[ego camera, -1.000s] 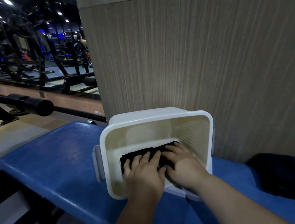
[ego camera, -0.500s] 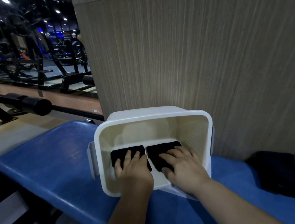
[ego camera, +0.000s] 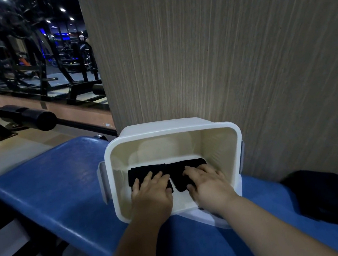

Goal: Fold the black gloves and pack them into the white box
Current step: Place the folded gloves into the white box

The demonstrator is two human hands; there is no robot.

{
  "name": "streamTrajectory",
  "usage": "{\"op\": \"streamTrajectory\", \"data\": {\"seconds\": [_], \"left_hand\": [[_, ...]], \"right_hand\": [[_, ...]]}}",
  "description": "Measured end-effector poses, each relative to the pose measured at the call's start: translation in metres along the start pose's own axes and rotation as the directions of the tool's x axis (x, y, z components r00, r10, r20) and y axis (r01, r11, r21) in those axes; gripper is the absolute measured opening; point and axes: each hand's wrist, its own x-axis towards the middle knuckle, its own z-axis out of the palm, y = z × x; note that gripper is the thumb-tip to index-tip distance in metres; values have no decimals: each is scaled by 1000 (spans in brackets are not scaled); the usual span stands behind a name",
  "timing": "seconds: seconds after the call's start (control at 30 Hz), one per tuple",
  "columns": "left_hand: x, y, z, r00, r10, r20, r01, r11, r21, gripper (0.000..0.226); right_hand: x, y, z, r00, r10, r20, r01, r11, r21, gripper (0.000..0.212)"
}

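The white box (ego camera: 170, 130) stands open on a blue padded bench (ego camera: 50, 191). Two folded black gloves lie side by side on its floor. The left glove (ego camera: 141, 171) sits under my left hand (ego camera: 151, 190), whose straight fingers press down on it. The right glove (ego camera: 186, 165) lies beneath my right hand (ego camera: 208, 183), its fingers spread flat over the fabric. The near halves of both gloves are hidden by my hands.
A wood-grain wall (ego camera: 229, 56) rises right behind the box. A black bag (ego camera: 331, 195) lies on the bench at the right. Gym machines (ego camera: 28, 66) and a padded bar (ego camera: 41, 120) stand at the left, beyond the bench edge.
One second ago both hands covered one dark bundle in the middle of the box. The gloves now lie apart side by side, one under each hand.
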Motion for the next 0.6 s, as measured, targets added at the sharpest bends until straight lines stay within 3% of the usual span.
{"op": "streamTrajectory", "data": {"seconds": [0.6], "left_hand": [[-9, 19, 2, 994, 30, 109, -36, 998, 50, 49]], "right_hand": [[-1, 22, -11, 994, -41, 101, 49, 995, -83, 46]]}}
